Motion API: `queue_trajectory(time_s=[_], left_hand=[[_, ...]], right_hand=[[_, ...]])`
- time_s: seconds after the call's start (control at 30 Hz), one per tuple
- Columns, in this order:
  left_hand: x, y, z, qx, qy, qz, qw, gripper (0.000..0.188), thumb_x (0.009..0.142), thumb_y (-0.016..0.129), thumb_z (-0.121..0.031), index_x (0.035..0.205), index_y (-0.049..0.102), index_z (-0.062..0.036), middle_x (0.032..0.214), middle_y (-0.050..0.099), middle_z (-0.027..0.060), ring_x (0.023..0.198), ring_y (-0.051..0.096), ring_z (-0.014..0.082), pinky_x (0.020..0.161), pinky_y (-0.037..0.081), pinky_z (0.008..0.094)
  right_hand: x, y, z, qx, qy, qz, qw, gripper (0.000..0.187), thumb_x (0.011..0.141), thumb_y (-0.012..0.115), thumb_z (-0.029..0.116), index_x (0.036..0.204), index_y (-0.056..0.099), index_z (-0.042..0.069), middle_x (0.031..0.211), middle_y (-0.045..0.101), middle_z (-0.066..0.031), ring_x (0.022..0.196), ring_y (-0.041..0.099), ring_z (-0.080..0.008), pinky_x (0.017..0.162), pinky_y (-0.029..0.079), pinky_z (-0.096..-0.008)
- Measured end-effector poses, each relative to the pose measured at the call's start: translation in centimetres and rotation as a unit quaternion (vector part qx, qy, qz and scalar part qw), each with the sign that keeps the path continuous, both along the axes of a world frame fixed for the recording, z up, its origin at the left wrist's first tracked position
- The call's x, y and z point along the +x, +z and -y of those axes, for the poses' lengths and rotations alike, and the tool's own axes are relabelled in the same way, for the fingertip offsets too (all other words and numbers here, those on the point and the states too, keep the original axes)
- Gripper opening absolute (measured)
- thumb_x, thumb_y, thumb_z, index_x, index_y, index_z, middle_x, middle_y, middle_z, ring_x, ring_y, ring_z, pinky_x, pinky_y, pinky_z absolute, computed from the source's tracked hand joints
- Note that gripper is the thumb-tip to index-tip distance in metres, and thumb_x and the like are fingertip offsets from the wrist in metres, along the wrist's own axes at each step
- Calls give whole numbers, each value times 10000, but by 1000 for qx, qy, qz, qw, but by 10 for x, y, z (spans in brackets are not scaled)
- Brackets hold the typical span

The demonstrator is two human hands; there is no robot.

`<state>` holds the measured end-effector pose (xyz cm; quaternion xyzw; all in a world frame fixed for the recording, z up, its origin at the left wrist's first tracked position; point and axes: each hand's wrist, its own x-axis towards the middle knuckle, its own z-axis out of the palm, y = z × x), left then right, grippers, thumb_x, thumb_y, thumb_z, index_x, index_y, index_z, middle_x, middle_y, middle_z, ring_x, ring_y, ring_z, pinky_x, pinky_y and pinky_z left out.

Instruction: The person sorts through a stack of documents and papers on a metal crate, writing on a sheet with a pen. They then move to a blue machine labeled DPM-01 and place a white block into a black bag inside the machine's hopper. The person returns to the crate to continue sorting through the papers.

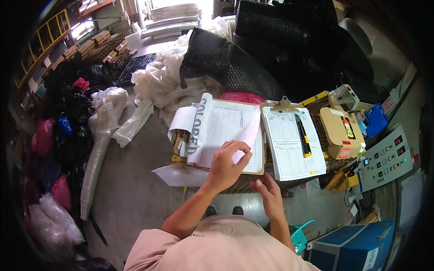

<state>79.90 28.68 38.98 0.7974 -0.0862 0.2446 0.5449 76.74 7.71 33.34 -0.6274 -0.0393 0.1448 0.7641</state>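
Observation:
My left hand (227, 165) rests over the lined sheets (226, 128) on a brown clipboard (260, 153). Its thumb and forefinger meet in a pinch; whatever is between them, if anything, is too small to make out. Several sheets are folded back at the board's left side, one with large dark lettering. My right hand (270, 193) is just below the board's lower right corner, loosely bent with thumb and forefinger apart, and nothing shows in it. To the right lies a second clipboard (284, 105) with printed forms, and a yellow-and-black utility knife (303, 137) rests on it.
A cardboard box (339, 131) stands right of the clipboards, beside a control panel (386, 158) with buttons and lights. Black bubble wrap (226, 58) is heaped behind. Clear plastic film (108, 117) and black bags lie at left. A blue machine (352, 248) is at lower right.

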Motion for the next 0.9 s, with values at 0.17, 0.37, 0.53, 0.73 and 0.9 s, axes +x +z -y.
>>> queue_trajectory(time_s=[0.17, 0.37, 0.53, 0.73, 0.9], left_hand=[[-3, -32, -5, -254, -41, -54, 965, 102, 1064, 672, -78, 1143, 684, -14, 1117, 735, 51, 1043, 658, 114, 937, 518, 272], [-6, -47, -9, -455, -15, -58, 889, 88, 1112, 622, -91, 1155, 658, -22, 1263, 693, 62, 1063, 615, 72, 963, 486, 239], [-10, -48, -11, -492, -20, -35, 870, 88, 1119, 613, -99, 1145, 649, -23, 1280, 683, 71, 1078, 612, 73, 970, 483, 240], [-16, -45, -8, -459, -12, -20, 888, 63, 1109, 609, -89, 1157, 633, -56, 1288, 679, 67, 991, 601, 66, 840, 480, 230], [-23, -37, -5, -360, 6, 35, 932, 66, 1119, 573, -77, 1170, 598, -43, 1299, 669, 119, 1062, 607, 115, 943, 491, 281]], right_hand=[[19, -5, -9, 21, 0, -46, 999, 355, 1108, 671, 254, 1329, 637, -22, 1132, 735, -67, 963, 695, -123, 839, 536, -272], [26, 29, -27, -9, 33, 57, 998, 242, 1116, 659, 257, 1190, 646, 28, 1040, 742, -54, 882, 704, -114, 796, 544, -268], [51, 36, -33, -18, 83, -25, 996, 323, 1120, 623, 253, 1308, 636, -10, 1124, 760, -87, 933, 741, -157, 797, 608, -317], [61, 30, -45, -13, 83, 20, 996, 367, 1123, 547, 176, 1425, 591, -29, 1155, 766, -110, 915, 771, -203, 771, 656, -341], [60, 47, -45, -25, 128, 43, 991, 352, 1132, 500, 128, 1435, 574, -36, 1166, 764, -129, 879, 780, -196, 764, 646, -317]])
